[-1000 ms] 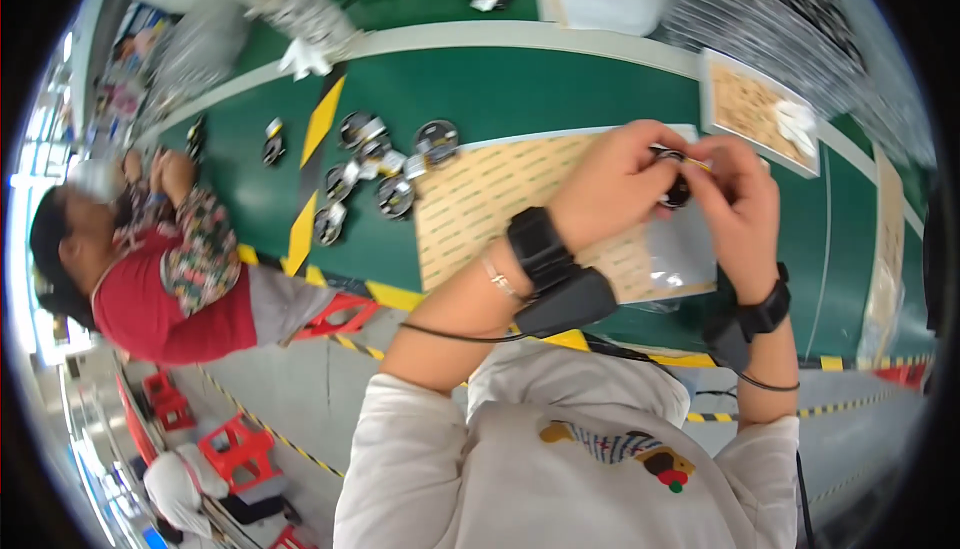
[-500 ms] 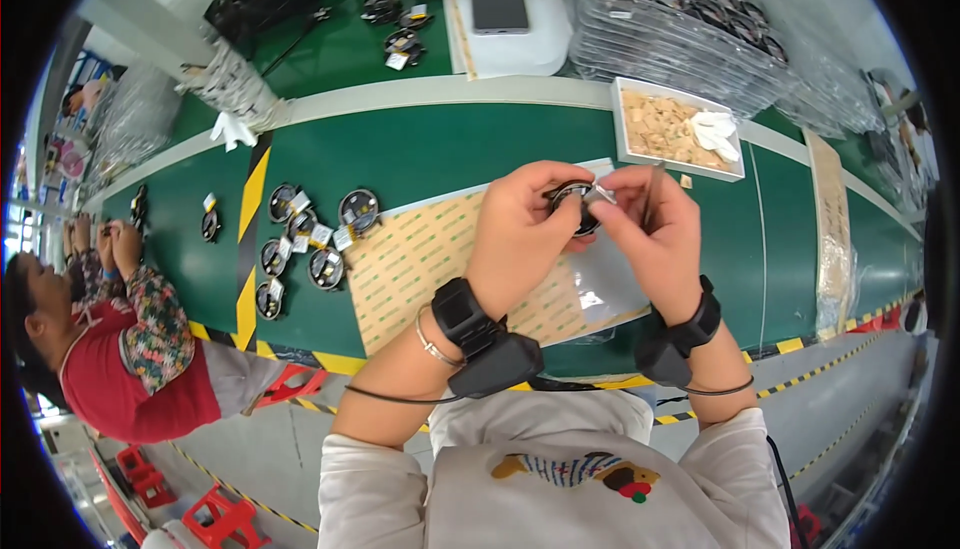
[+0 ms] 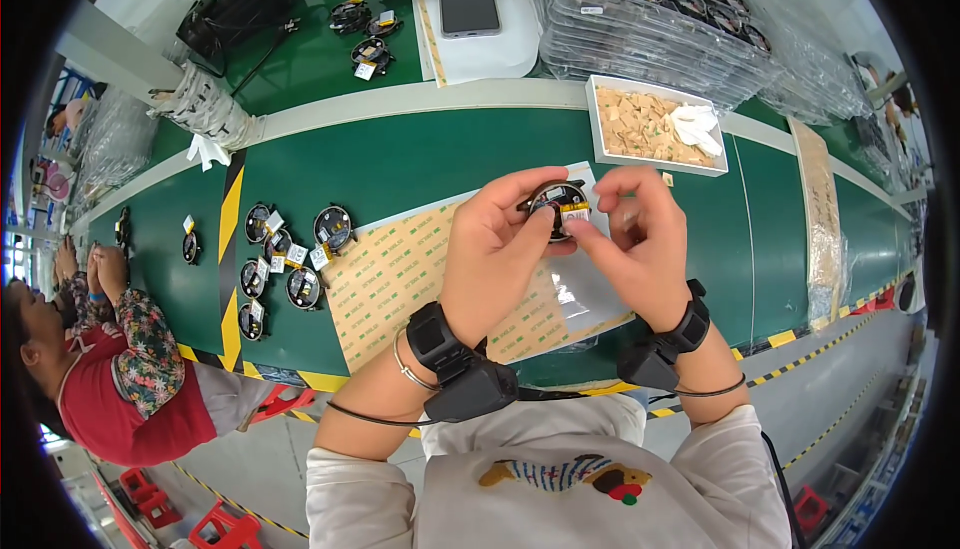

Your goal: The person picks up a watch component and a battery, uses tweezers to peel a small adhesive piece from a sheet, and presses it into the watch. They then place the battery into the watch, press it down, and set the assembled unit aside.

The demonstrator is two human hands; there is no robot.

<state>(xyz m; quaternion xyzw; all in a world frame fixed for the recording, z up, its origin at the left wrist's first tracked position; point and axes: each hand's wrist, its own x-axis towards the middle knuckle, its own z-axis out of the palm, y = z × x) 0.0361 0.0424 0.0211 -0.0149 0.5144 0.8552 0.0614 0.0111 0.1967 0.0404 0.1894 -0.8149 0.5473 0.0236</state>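
Your left hand (image 3: 485, 267) grips a round black part (image 3: 562, 198), just off centre toward two o'clock. Your right hand (image 3: 645, 254) rests its thumb at the part's edge, its curled fingers spread loosely apart. From the part, a tan sheet (image 3: 400, 274) lies toward eight, similar parts (image 3: 303, 289) near nine, a white box (image 3: 660, 163) between one and two.

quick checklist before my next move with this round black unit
1. Left hand gripping the round black unit: ok.
2. Right hand with its thumb at the unit's pale tag: ok.
3. Tag fully flat: cannot tell, too small.
4. Right hand's curled fingers free of anything: cannot tell, insides hidden.
5. Patterned tan sheet on the table: ok.
6. White box holding every scrap: not ok, a small tan piece lies outside.
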